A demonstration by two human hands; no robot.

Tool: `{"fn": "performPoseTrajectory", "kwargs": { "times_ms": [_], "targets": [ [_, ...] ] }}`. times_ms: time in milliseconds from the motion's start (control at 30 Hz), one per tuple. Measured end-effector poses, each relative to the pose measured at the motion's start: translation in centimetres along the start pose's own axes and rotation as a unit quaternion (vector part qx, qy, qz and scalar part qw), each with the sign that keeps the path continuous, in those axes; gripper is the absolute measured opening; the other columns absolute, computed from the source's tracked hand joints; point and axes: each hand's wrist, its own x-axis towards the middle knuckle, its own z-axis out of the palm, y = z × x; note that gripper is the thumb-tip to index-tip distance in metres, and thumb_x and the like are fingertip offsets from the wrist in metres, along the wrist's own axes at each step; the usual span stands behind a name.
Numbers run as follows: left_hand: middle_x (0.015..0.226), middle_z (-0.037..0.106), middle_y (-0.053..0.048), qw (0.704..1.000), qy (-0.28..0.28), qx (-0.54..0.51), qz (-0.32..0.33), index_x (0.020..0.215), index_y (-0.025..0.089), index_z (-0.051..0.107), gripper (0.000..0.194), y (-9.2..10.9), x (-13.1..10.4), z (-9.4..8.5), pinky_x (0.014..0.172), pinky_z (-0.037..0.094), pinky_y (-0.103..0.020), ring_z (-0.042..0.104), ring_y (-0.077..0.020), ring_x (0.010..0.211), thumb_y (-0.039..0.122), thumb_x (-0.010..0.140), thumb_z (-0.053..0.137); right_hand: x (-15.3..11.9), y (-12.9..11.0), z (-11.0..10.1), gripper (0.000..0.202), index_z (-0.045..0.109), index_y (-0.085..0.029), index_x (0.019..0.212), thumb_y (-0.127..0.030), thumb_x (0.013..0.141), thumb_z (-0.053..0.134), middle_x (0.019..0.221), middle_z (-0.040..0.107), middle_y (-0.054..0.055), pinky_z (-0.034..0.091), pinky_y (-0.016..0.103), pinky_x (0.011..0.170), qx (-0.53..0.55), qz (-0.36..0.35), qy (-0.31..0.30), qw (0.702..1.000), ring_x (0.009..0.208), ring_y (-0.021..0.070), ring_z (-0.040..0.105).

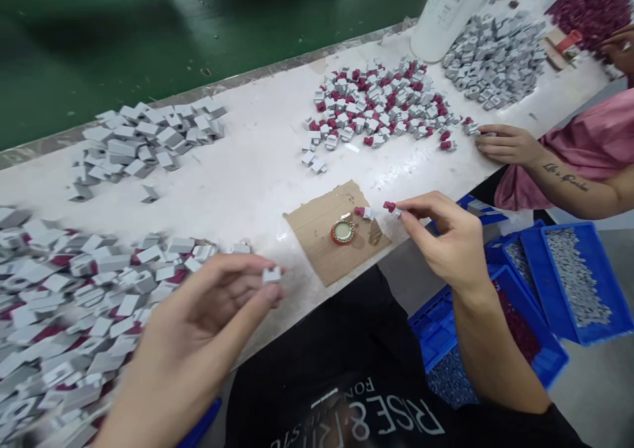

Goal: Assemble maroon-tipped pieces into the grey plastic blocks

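The left hand (208,316) has its thumb and forefinger closed on a small grey piece (271,275), which sits between the fingertips, above the table's near edge. The right hand (448,236) pinches a dark red and grey piece (390,206); the red end points away from the fingers, toward the left. The two held pieces are well apart.

Between the hands lies a cardboard sheet (317,233) on the white table (257,184). On it are a round cap (343,231) with a toothed edge and, just left of the piece in the right hand, another red and grey part (363,212).

Beside and beyond the left hand spreads a heap of grey blocks (89,296), with some red among them. Farther than the right hand is a pile of joined parts (386,101), and a co-worker's hand (508,145) is near its right end.
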Motion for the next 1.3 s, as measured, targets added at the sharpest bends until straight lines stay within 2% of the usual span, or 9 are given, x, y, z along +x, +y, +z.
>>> {"fn": "performPoseTrajectory", "kwargs": {
  "times_ms": [133, 200, 300, 433, 500, 667, 800, 1100, 1300],
  "targets": [
    [0.106, 0.087, -0.009, 0.979, -0.083, -0.169, -0.084, 0.116, 0.027, 0.090, 0.024, -0.1, 1.0, 3.4, 0.083, 0.072, -0.034, 0.080, -0.0212, 0.084, 0.045, 0.101, 0.090, -1.3, -2.8, 0.7, 0.018, 0.088, -0.031, 0.111, -0.018, 0.106, 0.077, 0.107, 0.085, 0.005, 0.067, 0.047, 0.089, 0.050, -0.019, -0.057, 0.997, 0.098, 0.0274, 0.080],
    [0.111, 0.087, -0.010, 0.958, -0.117, -0.234, -0.113, 0.117, 0.026, 0.092, 0.023, -0.3, 1.5, 4.4, 0.082, 0.071, -0.029, 0.079, -0.0185, 0.084, 0.044, 0.102, 0.089, -1.5, -3.6, 1.1, 0.021, 0.088, -0.033, 0.113, -0.017, 0.107, 0.077, 0.109, 0.086, 0.005, 0.068, 0.047, 0.089, 0.056, -0.028, -0.071, 0.995, 0.101, 0.0279, 0.081],
    [0.110, 0.087, -0.009, 0.943, -0.135, -0.273, -0.137, 0.114, 0.026, 0.093, 0.019, -0.8, 1.8, 5.0, 0.085, 0.069, -0.023, 0.079, -0.0157, 0.088, 0.041, 0.103, 0.089, -1.4, -4.0, 1.7, 0.022, 0.089, -0.034, 0.114, -0.017, 0.108, 0.076, 0.109, 0.086, 0.005, 0.069, 0.046, 0.088, 0.053, -0.038, -0.084, 0.994, 0.100, 0.0273, 0.082],
    [0.100, 0.086, -0.005, 0.951, -0.146, -0.249, -0.113, 0.118, 0.028, 0.092, 0.017, -1.3, 1.8, 5.1, 0.090, 0.067, -0.022, 0.079, -0.0143, 0.090, 0.038, 0.105, 0.088, -1.1, -4.1, 2.2, 0.024, 0.089, -0.034, 0.116, -0.015, 0.108, 0.075, 0.113, 0.085, 0.005, 0.070, 0.046, 0.092, 0.048, -0.047, -0.091, 0.994, 0.104, 0.0271, 0.082],
    [0.101, 0.085, -0.004, 0.958, -0.141, -0.232, -0.092, 0.118, 0.027, 0.091, 0.016, -1.4, 1.7, 5.0, 0.090, 0.067, -0.021, 0.079, -0.0133, 0.089, 0.037, 0.106, 0.088, -1.1, -4.1, 2.3, 0.025, 0.088, -0.034, 0.117, -0.015, 0.109, 0.074, 0.115, 0.085, 0.005, 0.070, 0.045, 0.094, 0.047, -0.051, -0.101, 0.992, 0.108, 0.0271, 0.082],
    [0.109, 0.085, -0.006, 0.969, -0.123, -0.203, -0.074, 0.117, 0.023, 0.087, 0.018, -1.4, 1.8, 5.3, 0.088, 0.069, -0.024, 0.080, -0.0148, 0.091, 0.038, 0.106, 0.087, -1.1, -4.1, 2.5, 0.026, 0.087, -0.033, 0.117, -0.014, 0.110, 0.073, 0.115, 0.086, 0.006, 0.071, 0.046, 0.094, 0.043, -0.059, -0.109, 0.991, 0.113, 0.0287, 0.083],
    [0.103, 0.085, -0.006, 0.971, -0.133, -0.188, -0.069, 0.116, 0.021, 0.085, 0.021, -1.2, 2.0, 5.7, 0.088, 0.070, -0.028, 0.081, -0.0176, 0.090, 0.040, 0.106, 0.086, -1.0, -4.2, 2.6, 0.025, 0.087, -0.031, 0.117, -0.013, 0.111, 0.072, 0.115, 0.086, 0.006, 0.071, 0.045, 0.097, 0.031, -0.074, -0.111, 0.991, 0.112, 0.0273, 0.083],
    [0.090, 0.078, -0.002, 0.988, -0.094, -0.120, -0.022, 0.117, 0.022, 0.082, 0.018, -1.0, 2.1, 5.9, 0.077, 0.066, -0.026, 0.074, -0.0160, 0.082, 0.036, 0.106, 0.081, -0.8, -4.4, 2.5, 0.024, 0.086, -0.027, 0.115, -0.008, 0.110, 0.072, 0.114, 0.087, 0.005, 0.072, 0.039, 0.095, 0.021, -0.097, -0.101, 0.990, 0.111, 0.0243, 0.085],
    [0.106, 0.084, -0.004, 0.984, -0.095, -0.150, -0.012, 0.116, 0.022, 0.082, 0.015, -1.3, 2.4, 6.2, 0.088, 0.069, -0.028, 0.080, -0.0171, 0.094, 0.031, 0.105, 0.084, -1.0, -4.3, 2.6, 0.025, 0.086, -0.026, 0.115, -0.006, 0.108, 0.073, 0.113, 0.087, 0.005, 0.071, 0.036, 0.092, 0.034, -0.086, -0.096, 0.991, 0.108, 0.0221, 0.084]
  ]
}}
